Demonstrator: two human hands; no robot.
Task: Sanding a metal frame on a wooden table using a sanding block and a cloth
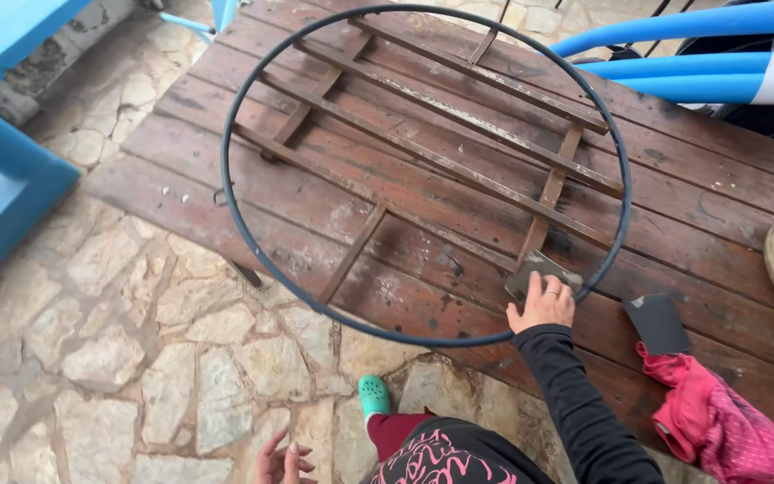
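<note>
Left hand point(284, 463) empty, fingers apart | right hand point(542, 303) presses sanding pad point(539, 272), seemingly, on round metal frame point(423, 170)

Right hand point(543, 303) stretched forward, palm down, left hand point(281, 463) low, fingers loose

Outdoors in flat, even daylight: a floor point(109, 358) of pale, irregular stone slabs with dark joints spreads across the lower left. A worn, reddish-brown plank table point(718, 206) fills the right, paint flaking. Blue-painted woodwork point(2, 170) stands at the left edge, and blue tubes point(692, 67) run across the top right corner.
</note>
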